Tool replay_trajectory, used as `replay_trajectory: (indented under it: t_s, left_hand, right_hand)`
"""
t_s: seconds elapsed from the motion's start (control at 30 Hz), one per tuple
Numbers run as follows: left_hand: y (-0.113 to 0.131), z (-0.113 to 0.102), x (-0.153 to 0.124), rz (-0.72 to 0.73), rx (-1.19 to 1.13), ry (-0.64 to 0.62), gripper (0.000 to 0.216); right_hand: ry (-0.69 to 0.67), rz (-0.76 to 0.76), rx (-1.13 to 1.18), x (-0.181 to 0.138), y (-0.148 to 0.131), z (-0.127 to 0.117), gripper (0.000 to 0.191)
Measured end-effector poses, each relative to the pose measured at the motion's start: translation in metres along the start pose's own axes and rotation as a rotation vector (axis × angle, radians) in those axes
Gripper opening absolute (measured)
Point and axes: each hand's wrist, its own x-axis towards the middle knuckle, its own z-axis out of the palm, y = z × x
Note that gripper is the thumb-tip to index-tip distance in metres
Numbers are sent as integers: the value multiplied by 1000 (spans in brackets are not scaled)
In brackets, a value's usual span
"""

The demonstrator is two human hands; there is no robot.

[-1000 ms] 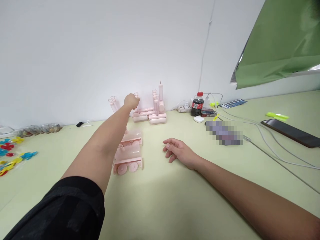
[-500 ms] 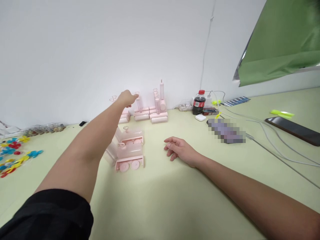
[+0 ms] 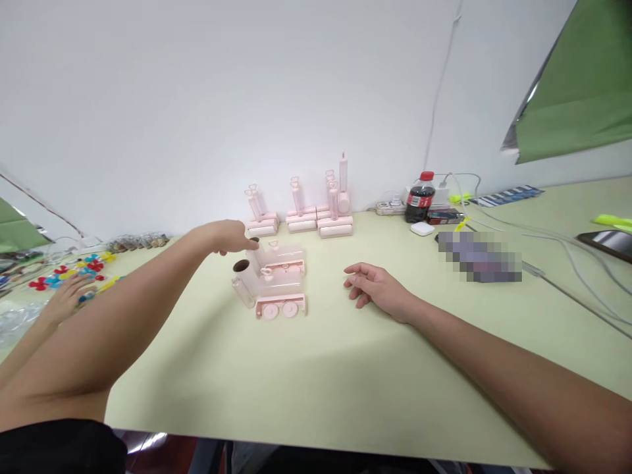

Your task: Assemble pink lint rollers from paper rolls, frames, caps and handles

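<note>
At the tip of the left hand [image 3: 227, 236]: the far roll [image 3: 259, 255], a pale tube standing upright, its dark mouth close to the outstretched finger.
Left hand's state: back upward, one finger extended, the others folded below; whether it touches or grips the far roll, I cannot tell.
Right hand [image 3: 378, 289]: loosely open, fingers half curled, holding nothing, low at the bench [image 3: 345, 388].
Near roll [image 3: 252, 283]: upright, closer to the body than the left hand, just beside the far roll.
Slim clear tube [image 3: 241, 293]: on the body side of the left hand, beside the near roll.
Wheeled pink holder [image 3: 281, 307]: between the hands and nearer the body, two round discs on its front.
Clear cylinder [image 3: 284, 284]: between the hands, lying just behind that holder.
Pink sets [image 3: 263, 220]: grouped beyond the left hand, near the wall.
Other person's hand [image 3: 69, 299]: left of the left hand, among coloured pieces [image 3: 96, 266].
Finger work: thumb and fingers around the upper wall should serve better than one fingertip on the rim, which could tip the roll.
Wrist height: best kept high, since the near roll stands close enough to be knocked.
Spare support: the free right hand seems well placed to steady the neighbours.
</note>
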Motion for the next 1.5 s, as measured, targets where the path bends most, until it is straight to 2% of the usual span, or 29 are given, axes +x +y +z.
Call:
replay_trajectory:
  t_s: [0.13, 0.2, 0.3, 0.4, 0.47, 0.53, 0.57, 0.67, 0.73, 0.77, 0.8, 0.83, 0.93, 0.97, 1.0, 1.07, 1.13, 1.3, 1.4, 1.5]
  left_hand:
    - [2, 29, -22, -43, -77, 8, 62]
    - [5, 35, -27, -26, -99, 7, 57]
    - [2, 22, -30, -7, -61, 45, 42]
    - [-10, -6, -41, -50, -91, 187, 36]
    - [-12, -20, -57, -55, -263, 353, 34]
    - [0, -19, -78, 72, -590, 433, 31]
    - [12, -11, -89, 164, -773, 409, 30]
    - [58, 38, -115, 439, -1168, 87, 36]
    - [85, 76, -124, 510, -1273, -149, 41]
    - [94, 92, -125, 527, -1318, -219, 41]
    - [99, 106, -125, 534, -1313, -245, 41]
    - [99, 115, -124, 535, -1239, -196, 43]
    - [83, 127, -114, 495, -750, 192, 42]
    - [76, 127, -110, 448, -605, 264, 39]
    - [69, 127, -107, 413, -492, 281, 35]
    - [61, 128, -102, 373, -356, 242, 28]
    - [60, 131, -99, 376, -283, 178, 27]
    - [69, 139, -100, 408, -230, 131, 29]
    - [64, 134, -101, 495, -373, 56, 30]
    - [52, 124, -104, 637, -699, -80, 31]
  right_hand:
    - [1, -6, -1, 0, 1, -1, 23]
    - [8, -6, -6, -1, 1, -1, 25]
    - [15, -1, -17, -1, 0, -1, 25]
    - [16, 7, -30, -2, -2, -1, 26]
    - [29, -12, -59, -4, -4, 1, 30]
    - [48, -95, -135, -9, -7, 5, 37]
    - [40, -163, -177, -14, -8, 8, 42]
    - [-81, -380, -177, -32, -15, 20, 65]
    - [-168, -415, -60, -44, -19, 26, 74]
    - [-187, -407, -14, -48, -20, 28, 72]
    - [-180, -398, 14, -50, -21, 29, 67]
    - [-155, -389, 23, -51, -22, 30, 61]
    - [6, -349, -34, -44, -22, 27, 46]
    - [56, -322, -77, -41, -21, 26, 42]
    - [95, -293, -125, -38, -20, 25, 39]
    - [130, -257, -210, -32, -17, 24, 34]
    - [110, -240, -256, -30, -14, 24, 31]
    - [21, -217, -315, -33, -8, 27, 31]
    - [-15, -203, -318, -34, -8, 28, 30]
    - [-76, -208, -308, -35, -8, 28, 30]
